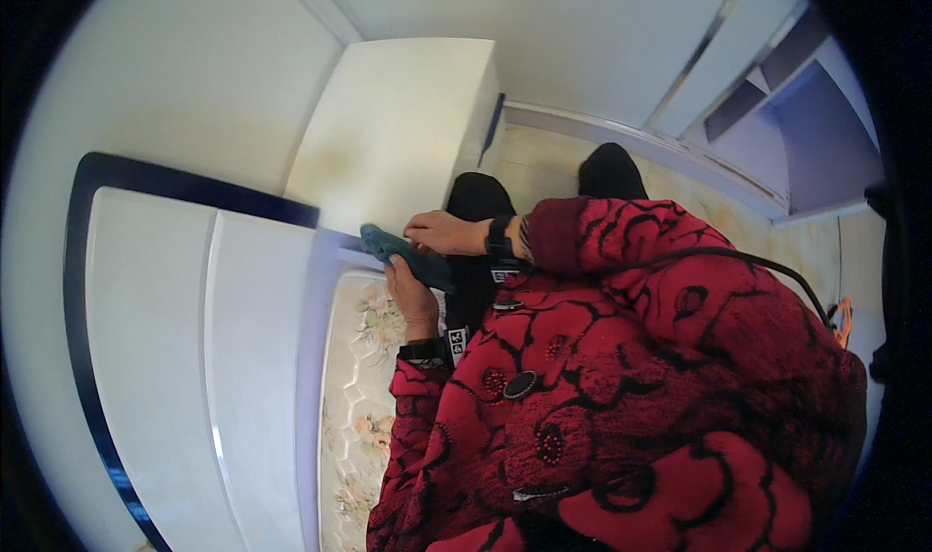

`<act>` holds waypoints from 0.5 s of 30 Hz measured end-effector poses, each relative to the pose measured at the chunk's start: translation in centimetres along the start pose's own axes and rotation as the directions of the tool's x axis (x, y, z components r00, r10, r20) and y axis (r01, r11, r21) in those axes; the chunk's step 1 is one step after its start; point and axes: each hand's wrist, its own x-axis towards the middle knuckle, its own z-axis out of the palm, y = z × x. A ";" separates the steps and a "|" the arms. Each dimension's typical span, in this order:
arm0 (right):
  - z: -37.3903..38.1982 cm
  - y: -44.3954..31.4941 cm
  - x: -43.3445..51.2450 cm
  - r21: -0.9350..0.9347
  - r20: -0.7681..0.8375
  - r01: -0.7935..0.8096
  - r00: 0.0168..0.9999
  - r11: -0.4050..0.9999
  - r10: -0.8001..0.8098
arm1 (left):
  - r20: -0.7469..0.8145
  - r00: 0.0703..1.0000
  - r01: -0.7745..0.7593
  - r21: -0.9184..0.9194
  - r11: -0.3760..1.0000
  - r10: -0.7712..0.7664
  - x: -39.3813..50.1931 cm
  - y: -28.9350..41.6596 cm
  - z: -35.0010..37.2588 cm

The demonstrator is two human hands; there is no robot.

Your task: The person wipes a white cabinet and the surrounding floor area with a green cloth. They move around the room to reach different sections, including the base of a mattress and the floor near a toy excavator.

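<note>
A folded dark green cloth is held above the gap between a mattress and a white bedside cabinet. My left hand grips its near side, the thumb lying on top of the fabric. From the right, my right hand has its bent fingertips at the cloth's upper edge; the exact hold is partly hidden. Just beyond the hands is the cabinet's bare cream top. Below my left hand lies the floral quilted mattress.
The white headboard with dark blue trim stands at the left. Along the far right runs a white wardrobe with open shelves. Pale tiled floor shows around my dark-clad feet. A black cable crosses my red patterned jacket.
</note>
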 end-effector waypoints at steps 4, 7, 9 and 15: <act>-1.0 -1.5 -0.8 0.111 -0.001 -0.103 0.995 0.988 0.104 | 0.145 0.983 -0.154 0.318 0.935 0.112 -0.5 2.5 1.7; -1.8 -1.9 -0.9 0.282 -0.089 -0.202 0.968 0.938 0.235 | 0.232 0.963 -0.216 0.375 0.902 0.135 0.6 2.2 3.1; -2.5 -1.9 -0.9 0.362 -0.177 -0.205 0.943 0.910 0.283 | 0.275 0.948 -0.275 0.458 0.845 0.159 1.5 1.3 4.1; -4.4 -0.9 -1.7 0.798 0.063 -0.280 0.919 0.534 0.388 | 0.498 0.850 -0.467 0.558 0.686 0.174 2.6 0.2 5.3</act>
